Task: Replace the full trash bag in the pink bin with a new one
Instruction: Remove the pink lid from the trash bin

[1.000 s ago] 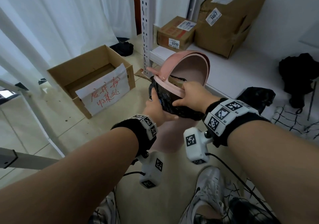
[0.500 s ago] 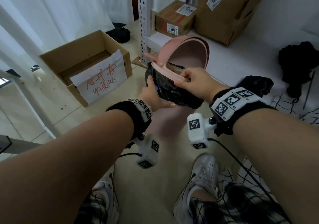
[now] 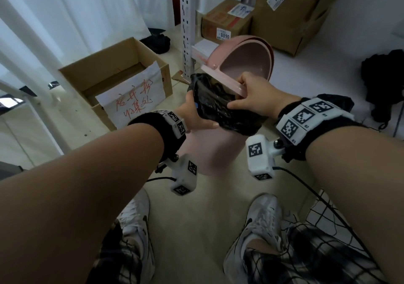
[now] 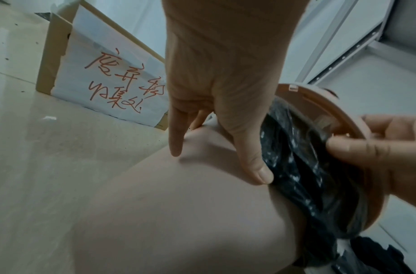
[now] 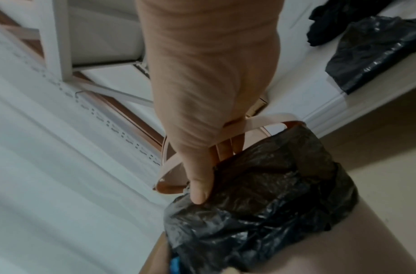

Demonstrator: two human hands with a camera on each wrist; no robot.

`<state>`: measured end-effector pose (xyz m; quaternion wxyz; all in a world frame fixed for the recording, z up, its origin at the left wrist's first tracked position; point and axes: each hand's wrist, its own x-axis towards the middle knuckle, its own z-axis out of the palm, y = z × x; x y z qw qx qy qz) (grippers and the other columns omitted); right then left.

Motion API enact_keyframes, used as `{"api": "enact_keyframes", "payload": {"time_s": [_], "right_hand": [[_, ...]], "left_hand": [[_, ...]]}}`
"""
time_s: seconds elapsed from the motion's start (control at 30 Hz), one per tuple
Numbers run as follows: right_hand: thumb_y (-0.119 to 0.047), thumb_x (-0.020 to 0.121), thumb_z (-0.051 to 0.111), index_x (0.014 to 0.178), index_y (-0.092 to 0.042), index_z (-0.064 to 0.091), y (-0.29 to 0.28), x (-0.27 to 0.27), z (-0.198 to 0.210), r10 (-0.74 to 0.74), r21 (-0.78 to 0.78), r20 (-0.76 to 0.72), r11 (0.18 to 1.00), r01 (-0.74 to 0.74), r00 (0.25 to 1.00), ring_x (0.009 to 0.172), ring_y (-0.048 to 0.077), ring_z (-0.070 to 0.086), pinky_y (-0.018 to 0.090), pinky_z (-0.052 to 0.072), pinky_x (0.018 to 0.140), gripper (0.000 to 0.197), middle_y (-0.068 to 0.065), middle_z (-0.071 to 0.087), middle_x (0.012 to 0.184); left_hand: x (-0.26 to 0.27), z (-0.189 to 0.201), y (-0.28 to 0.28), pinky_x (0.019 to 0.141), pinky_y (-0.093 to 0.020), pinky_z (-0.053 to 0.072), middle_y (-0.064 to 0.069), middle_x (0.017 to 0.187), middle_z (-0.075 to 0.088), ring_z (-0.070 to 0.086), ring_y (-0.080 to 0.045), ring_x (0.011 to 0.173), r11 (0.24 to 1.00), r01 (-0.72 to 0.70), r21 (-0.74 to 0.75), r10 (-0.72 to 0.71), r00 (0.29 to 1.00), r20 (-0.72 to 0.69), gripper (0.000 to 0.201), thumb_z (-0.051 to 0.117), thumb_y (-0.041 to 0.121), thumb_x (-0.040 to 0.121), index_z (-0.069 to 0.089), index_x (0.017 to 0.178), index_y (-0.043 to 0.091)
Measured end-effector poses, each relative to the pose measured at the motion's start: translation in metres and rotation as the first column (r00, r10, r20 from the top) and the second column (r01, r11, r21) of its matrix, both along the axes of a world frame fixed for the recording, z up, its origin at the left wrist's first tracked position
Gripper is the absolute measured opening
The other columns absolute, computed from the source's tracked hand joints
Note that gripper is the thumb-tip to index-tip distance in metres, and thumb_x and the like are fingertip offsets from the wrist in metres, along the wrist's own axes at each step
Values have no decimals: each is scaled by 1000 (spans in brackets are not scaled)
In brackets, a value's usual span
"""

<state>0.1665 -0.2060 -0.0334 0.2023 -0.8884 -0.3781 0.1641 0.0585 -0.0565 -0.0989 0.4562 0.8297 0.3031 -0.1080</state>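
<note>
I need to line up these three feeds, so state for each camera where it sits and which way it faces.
Head: worn on the head, facing forward and down at the pink bin; shows both forearms, left hand, right hand, shoes.
Left wrist: under the left wrist, facing along the left hand towards the bin wall and the cardboard box.
Right wrist: under the right wrist, facing along the right hand at the black bag.
Shared: the pink ring and the black bag appear in all three.

Pink bin, full bag still in it

My pink bin [image 3: 209,150] stands on the floor, lid [image 3: 244,63] flipped up behind; the crinkly black trash bag [image 3: 220,108] is folded over its rim under a pink ring [image 4: 343,129].
</note>
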Motion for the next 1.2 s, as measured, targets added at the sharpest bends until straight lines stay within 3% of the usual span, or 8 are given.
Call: {"api": "enact_keyframes", "payload": {"time_s": [0.23,0.4,0.53,0.6,0.77,0.93,1.07,1.2], "right_hand": [[-29,73,77,104,-13,48,8,-13,-3,-4,-1,-19,1000,4,1000,90,16,48,26,34,75,46,1,51,99],[-30,73,77,113,-10,46,16,-25,-7,10,33,-92,999,-7,996,95,18,52,30,40,80,54,1,54,103],[-32,73,77,110,-13,45,18,-30,-10,49,53,-116,998,-43,992,91,16,52,28,40,73,52,1,54,100],[-36,74,76,103,-14,45,18,-31,-5,66,90,-130,994,-54,989,86,19,55,30,44,70,48,3,56,95],[-45,88,55,89,-13,45,9,-26,17,-76,246,-227,960,132,971,55,13,44,24,36,48,34,0,49,69],[-39,95,40,73,-16,40,8,-15,21,-150,240,-139,954,180,979,69,19,44,30,34,68,32,-2,46,70],[-44,97,31,83,-16,42,10,-21,14,-118,155,-18,981,120,993,80,22,49,33,35,73,34,-1,50,79],[-46,99,21,98,-17,37,5,-25,20,-81,75,149,995,70,986,81,24,49,35,35,71,33,0,51,88]], "left_hand": [[1,44,7,74,-41,60,-8,123,54,64,-30,97,987,-121,-102,120,993,-19,82,24,76,83,42,134,14],[0,45,6,45,-33,57,-13,114,56,64,-27,65,974,-205,-94,209,977,35,53,35,52,95,35,133,15],[2,55,11,66,-38,58,-17,91,63,68,-32,85,990,-134,-42,134,991,-1,24,45,27,96,53,95,4],[-2,58,20,77,-40,58,-19,99,66,65,-30,97,997,-80,14,81,995,-59,22,49,19,94,58,92,-1],[-37,44,50,67,-45,60,-19,97,67,69,-33,84,998,-54,40,62,975,-212,17,50,9,93,59,94,-5],[-63,37,54,74,-54,58,-12,103,53,67,-36,86,995,-98,37,103,972,-212,20,52,6,92,42,109,10],[-57,38,46,69,-40,61,-16,95,60,63,-26,68,997,-78,16,80,982,-169,19,50,0,92,46,111,3],[-45,32,27,78,-35,58,-15,88,58,62,-24,70,999,-22,-24,18,985,-172,12,49,-3,93,47,86,7]]}}
